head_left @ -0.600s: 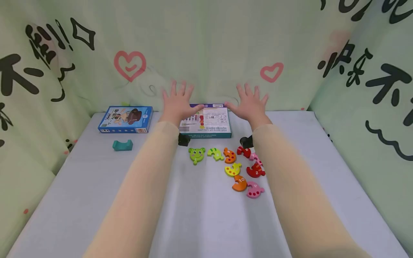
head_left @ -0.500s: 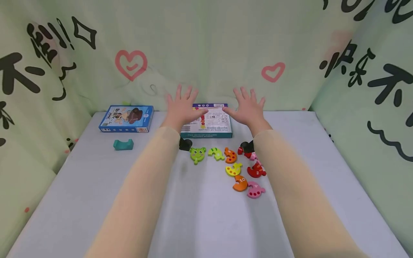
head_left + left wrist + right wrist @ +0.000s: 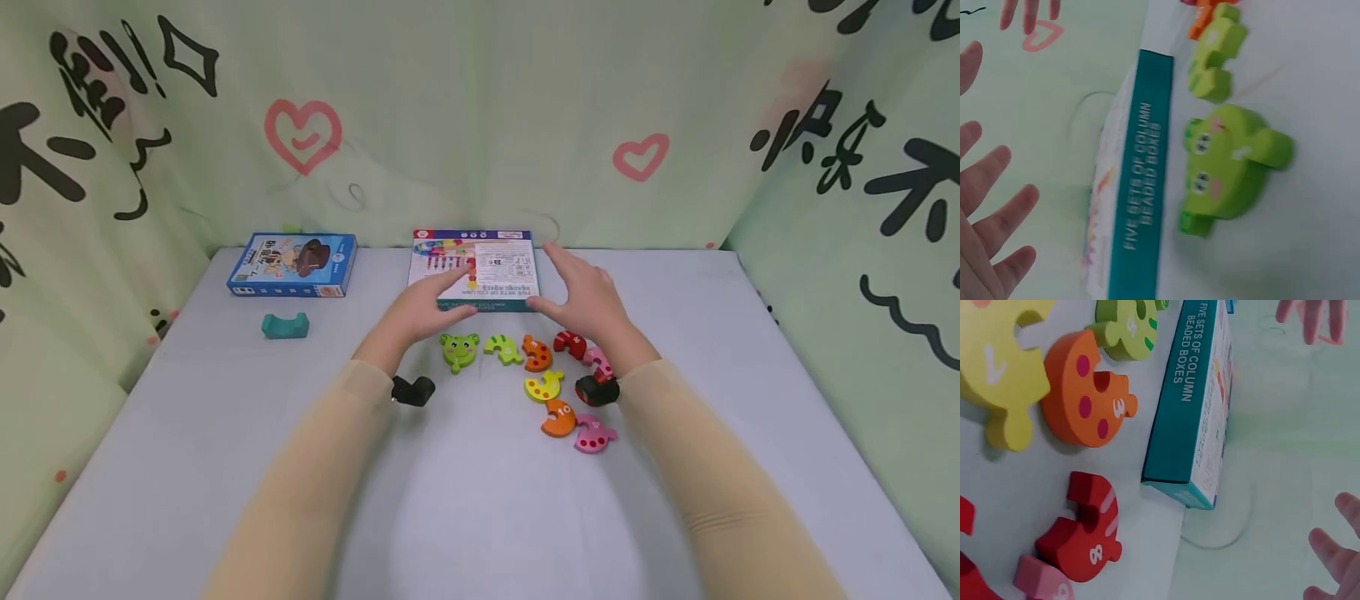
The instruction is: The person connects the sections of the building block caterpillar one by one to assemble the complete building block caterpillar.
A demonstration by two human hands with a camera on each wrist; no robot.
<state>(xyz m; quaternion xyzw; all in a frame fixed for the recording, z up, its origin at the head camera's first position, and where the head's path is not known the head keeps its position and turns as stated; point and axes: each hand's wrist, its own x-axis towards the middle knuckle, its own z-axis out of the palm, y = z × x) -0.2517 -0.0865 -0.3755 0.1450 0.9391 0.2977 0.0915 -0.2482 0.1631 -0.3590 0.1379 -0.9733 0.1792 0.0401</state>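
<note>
In the head view my left hand (image 3: pixel 420 315) and right hand (image 3: pixel 590 302) face each other, thumbs and fingers apart, holding nothing. Between them lies a flat white and teal box (image 3: pixel 495 279), lettered "FIVE SETS OF COLUMN BEADED BOXES" on its teal side (image 3: pixel 1141 169). The left fingers overlap its front left corner in the head view; the right thumb tip is right at its front right corner. Just in front sits a green frog-head piece (image 3: pixel 459 352), beside a green striped piece (image 3: pixel 503 349). An orange dotted piece (image 3: pixel 1085 390) and a red numbered piece (image 3: pixel 1088 534) lie near the right hand.
More curved numbered pieces lie front right: a yellow one (image 3: pixel 544 387), an orange one (image 3: pixel 558 419) and a pink one (image 3: pixel 594 434). A blue box (image 3: pixel 292 265) stands back left, with a teal curved block (image 3: pixel 286 326) before it. A green curtain (image 3: pixel 480 117) hangs behind the table.
Both hands have come down and back toward me from above the box's far edge, turning from spread palms-forward to facing each other. The box and pieces stay where they were.
</note>
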